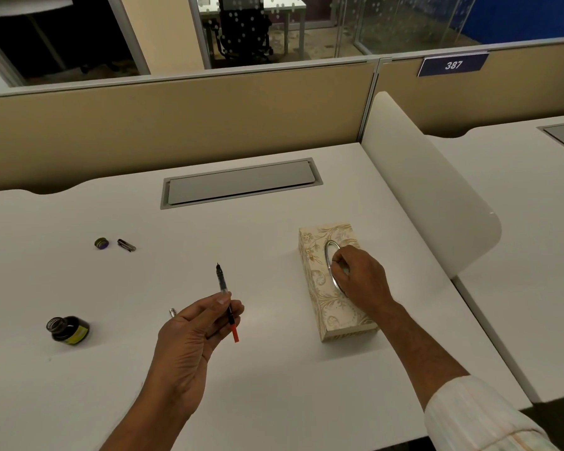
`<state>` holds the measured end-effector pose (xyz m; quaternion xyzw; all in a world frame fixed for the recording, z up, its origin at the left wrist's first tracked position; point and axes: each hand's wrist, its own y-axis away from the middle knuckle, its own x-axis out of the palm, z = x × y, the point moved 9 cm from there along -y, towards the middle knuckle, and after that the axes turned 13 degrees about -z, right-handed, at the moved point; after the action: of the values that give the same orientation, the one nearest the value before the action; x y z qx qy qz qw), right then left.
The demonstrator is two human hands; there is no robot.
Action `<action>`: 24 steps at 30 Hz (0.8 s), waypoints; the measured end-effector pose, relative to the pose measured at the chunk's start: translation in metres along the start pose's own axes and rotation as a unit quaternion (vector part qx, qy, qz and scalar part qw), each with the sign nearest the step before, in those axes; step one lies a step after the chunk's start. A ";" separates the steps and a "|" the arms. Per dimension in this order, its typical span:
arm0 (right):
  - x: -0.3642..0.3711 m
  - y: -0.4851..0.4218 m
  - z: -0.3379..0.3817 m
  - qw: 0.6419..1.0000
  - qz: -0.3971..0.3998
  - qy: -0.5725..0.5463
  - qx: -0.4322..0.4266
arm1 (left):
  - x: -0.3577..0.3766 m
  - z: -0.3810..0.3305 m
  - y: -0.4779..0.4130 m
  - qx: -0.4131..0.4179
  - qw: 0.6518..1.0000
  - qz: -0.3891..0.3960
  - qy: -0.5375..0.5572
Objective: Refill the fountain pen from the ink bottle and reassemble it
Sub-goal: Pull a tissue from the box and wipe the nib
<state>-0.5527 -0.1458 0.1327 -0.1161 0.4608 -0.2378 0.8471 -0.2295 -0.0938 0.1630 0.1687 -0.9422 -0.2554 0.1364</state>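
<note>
My left hand [192, 330] pinches the fountain pen's inner part [223, 286] between thumb and fingers, nib pointing up and away, red converter end sticking out below. The open ink bottle [68, 330] stands at the left of the desk. Its round cap [101, 243] and the dark pen cap [126, 245] lie farther back on the left. A small silver piece [172, 312] peeks out just left of my left hand. My right hand [360, 276] reaches into the oval slot of a patterned tissue box [319, 288], fingers curled at the opening; whether they hold a tissue is hidden.
A grey cable hatch [241, 183] is set into the white desk [111, 385] at the back. A white curved divider [437, 203] stands to the right of the tissue box. A beige partition [176, 125] closes the far edge.
</note>
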 end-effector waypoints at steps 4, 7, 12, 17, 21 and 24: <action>0.004 0.002 -0.006 1.000 0.001 -0.015 0.013 | 0.004 0.005 -0.003 -0.001 1.000 0.001 0.001; 0.004 0.002 -0.007 0.999 0.005 -0.017 0.030 | 0.011 0.013 -0.005 -0.010 1.000 0.009 0.000; 0.016 -0.003 -0.005 0.999 0.035 0.017 0.024 | 0.036 0.033 -0.011 -0.030 0.999 0.031 -0.007; 0.013 -0.001 -0.004 0.999 0.008 0.027 0.020 | 0.074 0.051 -0.010 -0.033 0.997 0.064 -0.034; 0.010 0.006 0.002 0.999 -0.024 0.033 0.011 | 0.107 0.059 -0.007 0.006 0.993 0.084 -0.086; 0.007 0.008 0.004 0.999 -0.033 0.034 0.020 | 0.129 0.067 -0.005 0.022 0.987 0.106 -0.116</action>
<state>-0.5437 -0.1424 0.1269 -0.1066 0.4807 -0.2788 0.8245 -0.3675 -0.1188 0.1269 0.0399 -0.9695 -0.2369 0.0493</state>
